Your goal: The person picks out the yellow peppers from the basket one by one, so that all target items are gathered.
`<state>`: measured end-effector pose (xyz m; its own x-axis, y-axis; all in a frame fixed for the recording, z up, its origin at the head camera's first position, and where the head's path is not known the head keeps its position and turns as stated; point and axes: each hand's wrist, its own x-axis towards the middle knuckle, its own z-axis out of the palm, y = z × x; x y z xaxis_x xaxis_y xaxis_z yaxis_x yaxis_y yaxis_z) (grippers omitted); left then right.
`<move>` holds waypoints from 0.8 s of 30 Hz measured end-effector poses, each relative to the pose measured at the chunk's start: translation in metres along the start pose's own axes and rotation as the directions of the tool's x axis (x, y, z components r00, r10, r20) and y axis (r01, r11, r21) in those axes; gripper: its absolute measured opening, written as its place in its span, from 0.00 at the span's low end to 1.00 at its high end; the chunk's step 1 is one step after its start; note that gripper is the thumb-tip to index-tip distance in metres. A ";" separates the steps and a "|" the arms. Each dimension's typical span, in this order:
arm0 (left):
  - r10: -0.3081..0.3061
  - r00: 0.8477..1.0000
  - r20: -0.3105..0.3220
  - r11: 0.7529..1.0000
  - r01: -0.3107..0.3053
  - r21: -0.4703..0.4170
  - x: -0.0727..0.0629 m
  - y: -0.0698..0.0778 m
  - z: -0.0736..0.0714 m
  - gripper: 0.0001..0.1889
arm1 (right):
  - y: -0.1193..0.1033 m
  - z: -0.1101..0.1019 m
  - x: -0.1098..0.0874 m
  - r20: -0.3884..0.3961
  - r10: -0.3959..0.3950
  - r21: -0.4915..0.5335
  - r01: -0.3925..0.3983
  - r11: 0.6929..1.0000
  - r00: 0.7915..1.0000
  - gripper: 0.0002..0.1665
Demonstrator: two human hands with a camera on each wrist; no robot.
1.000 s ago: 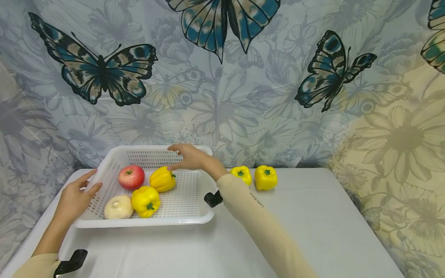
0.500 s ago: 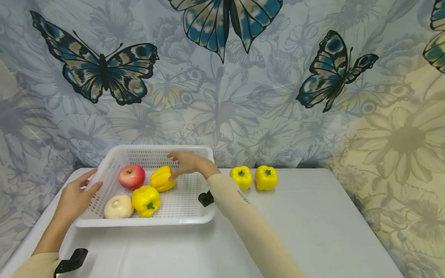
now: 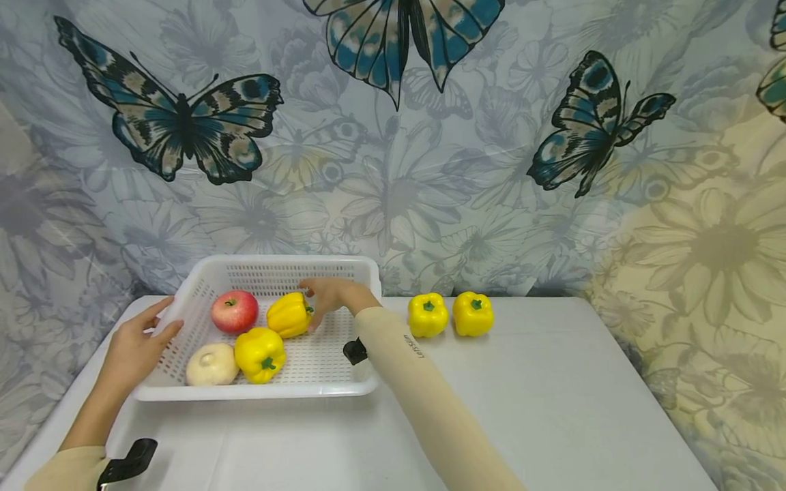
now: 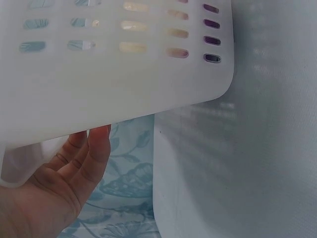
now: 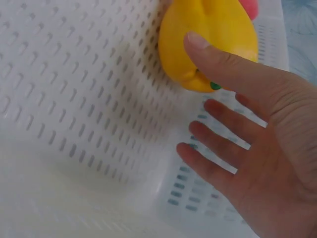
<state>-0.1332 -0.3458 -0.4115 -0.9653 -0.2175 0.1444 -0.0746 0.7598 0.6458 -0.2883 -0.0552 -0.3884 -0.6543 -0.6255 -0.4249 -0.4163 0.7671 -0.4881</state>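
Note:
A white slotted basket (image 3: 331,390) holds a red apple (image 3: 235,311), a pale round vegetable with a flattened top (image 3: 211,365) and two yellow bell peppers. One pepper (image 3: 260,355) lies near the front; the other (image 3: 288,315) lies farther back, its stem towards the right. My left hand (image 3: 132,348) grips the basket's left rim, and the left wrist view shows its fingers (image 4: 100,148) partly hidden by the plastic. Inside the basket, my right hand (image 3: 331,298) is beside the rear pepper, fingers spread and thumb (image 5: 218,59) in front of its stem end. Contact there is unclear.
Two more yellow bell peppers, a left one (image 3: 428,315) and a right one (image 3: 473,314), stand on the white table (image 3: 552,382) to the right of the basket. Behind the table hangs a butterfly-patterned cloth (image 3: 399,191).
My right hand has come down and slightly right, from above the rear pepper to its stem end. My left hand stays at the rim, and the basket's contents lie as before.

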 end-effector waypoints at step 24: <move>-0.018 1.000 0.010 1.000 0.018 -0.010 0.000 0.001 -0.001 0.31 | -0.007 0.017 0.005 -0.062 -0.101 0.032 0.103 0.994 0.993 0.50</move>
<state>-0.1332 -0.3456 -0.4104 -0.9663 -0.2248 0.1257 -0.0892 0.7498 0.6556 -0.2775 -0.0662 -0.4002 -0.6468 -0.6899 -0.3250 -0.4616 0.6934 -0.5534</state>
